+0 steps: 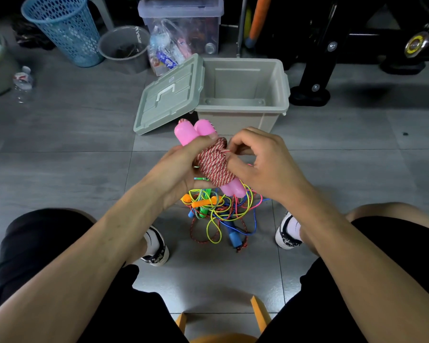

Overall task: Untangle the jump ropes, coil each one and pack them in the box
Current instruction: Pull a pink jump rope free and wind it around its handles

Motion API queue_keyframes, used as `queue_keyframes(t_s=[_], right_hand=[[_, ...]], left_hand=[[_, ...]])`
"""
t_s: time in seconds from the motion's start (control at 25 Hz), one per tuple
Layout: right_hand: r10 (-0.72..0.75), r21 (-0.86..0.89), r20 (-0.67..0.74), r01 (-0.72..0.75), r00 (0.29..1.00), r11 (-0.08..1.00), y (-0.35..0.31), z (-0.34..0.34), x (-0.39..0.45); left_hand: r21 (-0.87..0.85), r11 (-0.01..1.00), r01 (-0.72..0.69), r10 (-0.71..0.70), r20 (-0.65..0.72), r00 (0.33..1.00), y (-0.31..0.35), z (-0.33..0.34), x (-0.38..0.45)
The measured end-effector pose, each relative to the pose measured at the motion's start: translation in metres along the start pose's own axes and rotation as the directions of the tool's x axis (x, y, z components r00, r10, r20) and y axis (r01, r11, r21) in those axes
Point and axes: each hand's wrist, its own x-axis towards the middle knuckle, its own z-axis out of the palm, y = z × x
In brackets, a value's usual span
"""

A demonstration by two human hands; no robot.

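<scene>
Left hand (181,164) grips pink handles (192,131) wound with red-white rope (214,162); right hand (260,162) pinches that rope's end. Open box (243,112) stands at 12 o'clock, lid (169,95) leaning at its 9. Tangled ropes (223,214) lie on floor at 6 o'clock.

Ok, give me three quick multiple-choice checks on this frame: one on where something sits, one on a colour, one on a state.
1. Where does the lid sit?
A. Shut on the box
B. Leaning against the box's left side
C. Inside the blue basket

2. What colour are the handles of the rope being wound?
A. Pink
B. Green
C. Black

3. What state is the box in?
A. Open, no rope showing inside
B. Open, full of ropes
C. Closed

Answers:
1 B, the lid tilts against the left wall.
2 A, pink handles stick out of the red-and-white coil held by the left hand and right hand.
3 A, only bare inner walls show.
</scene>
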Motion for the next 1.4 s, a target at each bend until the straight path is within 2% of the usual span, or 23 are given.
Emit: queue_keyframes(t_s=[0.16,0.28,0.4,0.48,0.6,0.84,0.96,1.04,1.12,1.2,1.28,1.4], right_hand=[[0.094,-0.013,0.109,-0.093,0.99,0.996,0.001,0.003,-0.001],[0.086,-0.07,0.139,-0.077,0.987,0.995,0.003,0.002,0.003],[0.062,-0.168,0.183,-0.031,0.981,0.985,0.002,0.003,0.007],[0.08,-0.198,0.217,-0.036,0.973,0.979,0.002,0.006,0.007],[0.11,-0.191,0.253,-0.062,0.961,0.98,0.006,0.008,0.007],[0.121,-0.095,0.302,-0.096,0.946,0.991,0.01,0.01,0.0],[0.144,-0.075,0.249,-0.129,0.958,0.989,0.017,0.013,-0.005],[0.201,-0.06,0.204,-0.193,0.958,0.979,0.024,0.016,-0.005],[0.28,-0.063,0.206,-0.272,0.938,0.96,0.031,0.022,-0.004],[0.336,-0.121,0.242,-0.315,0.91,0.941,0.035,0.035,-0.001],[0.378,-0.231,0.31,-0.316,0.873,0.92,0.039,0.048,0.009],[0.46,-0.35,0.394,-0.333,0.796,0.875,0.048,0.061,0.023]], left_hand=[[0.142,0.986,-0.087,0.1,-0.082,0.992,-0.008,0.002,0.001],[0.284,0.945,-0.162,0.201,-0.117,0.973,-0.012,0.006,0.003],[0.313,0.922,-0.229,0.301,-0.204,0.932,-0.017,0.009,0.009],[0.302,0.922,-0.242,0.318,-0.234,0.919,-0.02,0.008,0.016],[0.224,0.954,-0.201,0.261,-0.284,0.923,-0.023,0.006,0.024],[0.235,0.96,-0.153,0.229,-0.341,0.912,-0.029,-0.004,0.036],[0.174,0.973,-0.151,0.202,-0.326,0.924,-0.034,-0.006,0.036],[0.044,0.994,-0.096,0.104,-0.283,0.954,-0.034,-0.011,0.036],[-0.088,0.996,-0.033,0.015,-0.2,0.98,-0.035,-0.019,0.037],[-0.104,0.995,0.013,-0.032,-0.181,0.983,-0.042,-0.032,0.04],[-0.084,0.995,0.047,-0.068,-0.269,0.961,-0.051,-0.048,0.045],[0.002,0.997,0.074,-0.063,-0.496,0.866,-0.067,-0.082,0.055]])
